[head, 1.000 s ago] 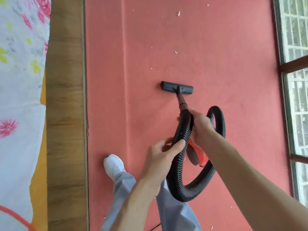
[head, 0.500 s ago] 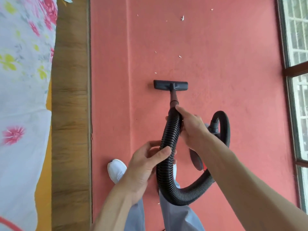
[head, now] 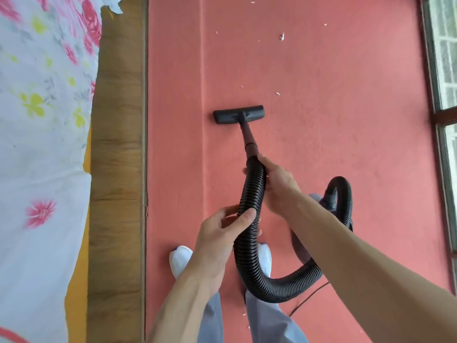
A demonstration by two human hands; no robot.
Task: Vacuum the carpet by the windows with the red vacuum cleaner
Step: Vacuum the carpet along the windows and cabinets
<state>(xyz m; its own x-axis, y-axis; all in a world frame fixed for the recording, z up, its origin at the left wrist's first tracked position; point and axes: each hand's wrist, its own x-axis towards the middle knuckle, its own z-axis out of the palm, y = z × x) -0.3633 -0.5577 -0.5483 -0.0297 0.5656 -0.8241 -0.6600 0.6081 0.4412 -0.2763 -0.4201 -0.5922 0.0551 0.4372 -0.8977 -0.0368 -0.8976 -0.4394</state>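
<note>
The black floor nozzle [head: 238, 114] lies flat on the red carpet [head: 333, 125], joined by a short dark wand [head: 249, 141] to a black ribbed hose [head: 252, 194]. My right hand [head: 277, 180] grips the hose at its top end, just below the wand. My left hand [head: 222, 233] holds the hose lower down, thumb over it. The hose loops down past my feet and back up to the vacuum body [head: 329, 201], which is mostly hidden behind my right forearm. Small white scraps [head: 282, 37] lie on the carpet beyond the nozzle.
A wooden bed frame [head: 116, 169] runs along the carpet's left edge, with a flowered sheet [head: 42, 120] on it. Windows [head: 445, 70] line the right side. My white shoes [head: 179, 258] stand on the carpet, and a thin black cord [head: 309, 298] trails near the hose loop.
The nozzle has slid to the left and slightly forward on the carpet. Both hands kept their hold on the hose, and the hose loop and vacuum body shifted right.
</note>
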